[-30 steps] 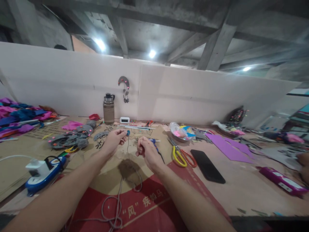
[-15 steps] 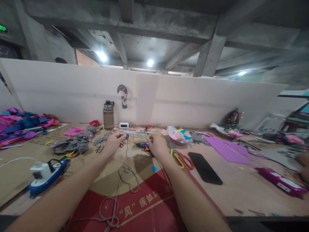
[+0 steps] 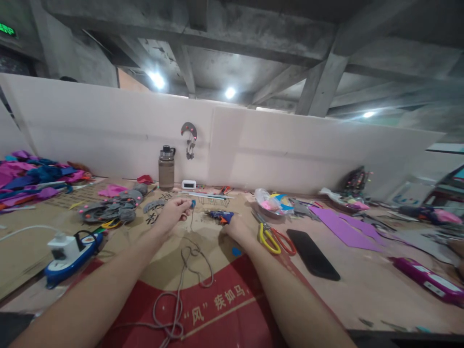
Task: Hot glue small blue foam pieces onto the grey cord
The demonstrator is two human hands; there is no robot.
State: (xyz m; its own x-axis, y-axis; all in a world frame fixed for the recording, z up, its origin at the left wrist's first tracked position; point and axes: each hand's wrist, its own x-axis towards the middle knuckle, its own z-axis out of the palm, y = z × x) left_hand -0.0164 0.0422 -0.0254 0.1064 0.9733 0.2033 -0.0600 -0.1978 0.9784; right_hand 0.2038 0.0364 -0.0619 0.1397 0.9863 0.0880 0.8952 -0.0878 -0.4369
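Observation:
My left hand (image 3: 174,212) is raised a little over the cardboard, pinching a small blue bead (image 3: 193,203) with a grey cord (image 3: 181,285) hanging from it down to a tangle near me. My right hand (image 3: 236,228) lies low on the table, its fingers curled at the back end of a blue glue gun (image 3: 220,216). A small blue piece (image 3: 236,252) lies just beside my right wrist.
Yellow and red scissors (image 3: 272,238) and a black phone (image 3: 312,247) lie right of my hand. A power strip (image 3: 70,251) sits at left, grey felt pieces (image 3: 108,209) behind it. A bottle (image 3: 166,167) stands by the white partition. Purple sheets (image 3: 342,224) spread right.
My right hand reached forward, then drew back to the glue gun's rear. A small blue piece now lies on the table. My left hand kept its pinch on the bead.

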